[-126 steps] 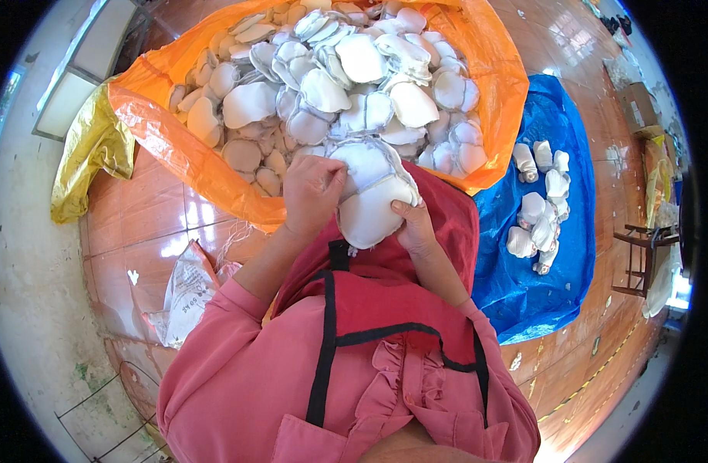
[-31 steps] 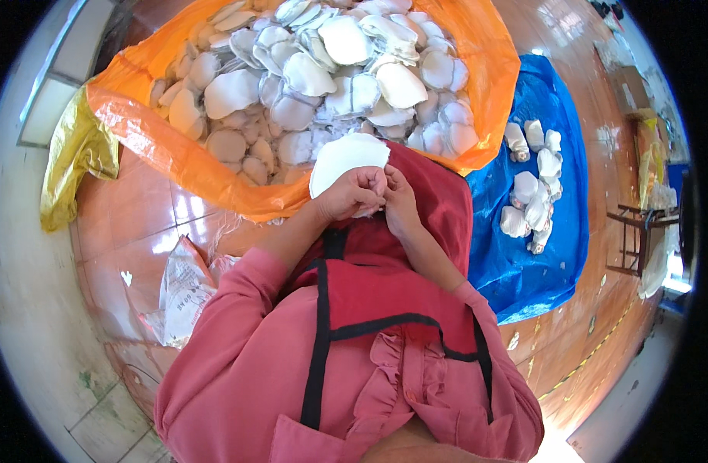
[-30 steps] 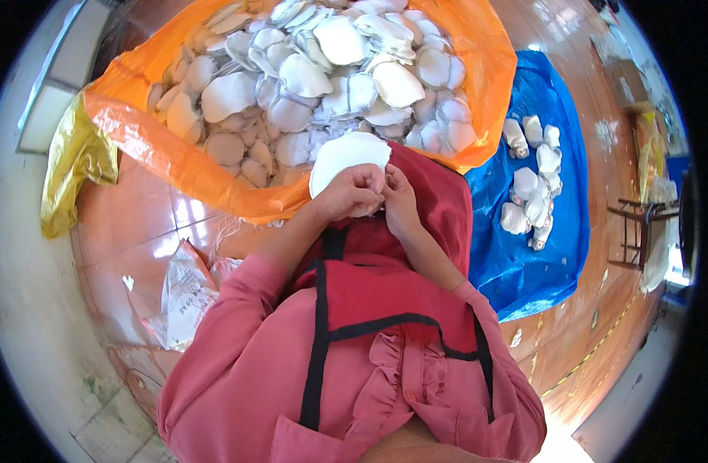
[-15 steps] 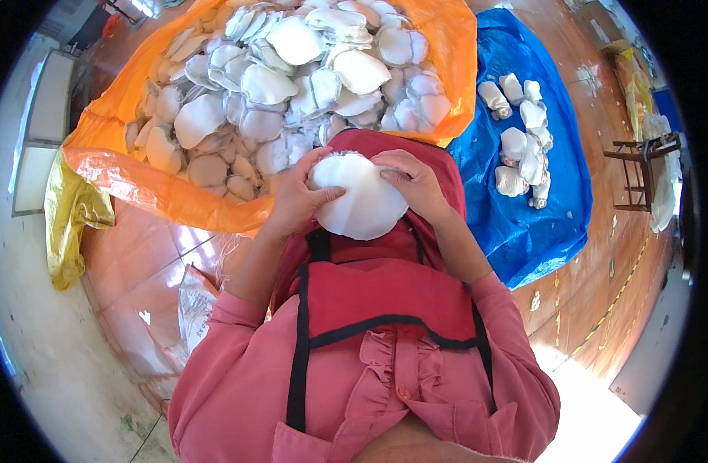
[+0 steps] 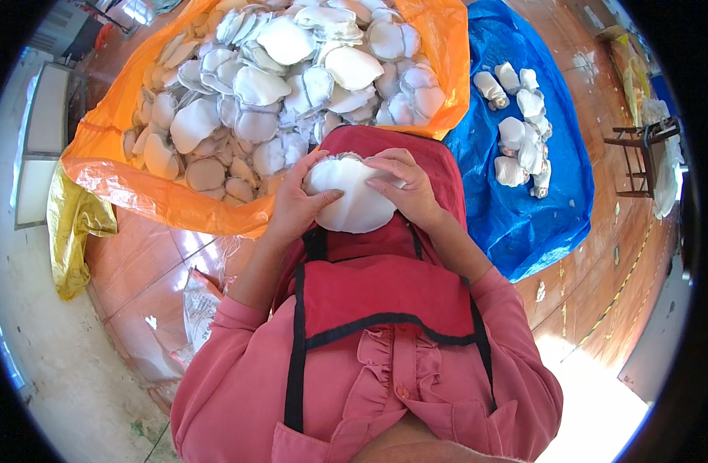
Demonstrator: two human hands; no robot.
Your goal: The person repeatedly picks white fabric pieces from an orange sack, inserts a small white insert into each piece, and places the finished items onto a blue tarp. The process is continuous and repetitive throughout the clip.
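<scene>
Above my lap I hold a white rounded pad point(image 5: 354, 202), soft-looking with a fuzzy grey upper edge. My left hand point(image 5: 301, 194) grips its left side, thumb lying across the face and fingers behind. On the right side, my right hand point(image 5: 406, 185) pinches the upper edge, its thumb on the face and fingers bent over the rim. Whether one pad or a thin stack is between my hands I cannot tell. Beyond them, a large heap of similar white pads point(image 5: 261, 85) fills an open orange sack point(image 5: 169, 202).
To the right, a blue plastic sheet or sack point(image 5: 535, 231) bears several white rolled bundles point(image 5: 530, 147). A dark wooden stool point(image 5: 635, 162) stands farther right. At the left lie a yellow sack point(image 5: 75, 228) and a white printed bag point(image 5: 200, 309). A red apron point(image 5: 392, 301) covers my lap.
My right hand has shifted inward over the pad, its thumb and fingers now farther across the upper right edge. The left hand keeps its grip. The view has shifted slightly.
</scene>
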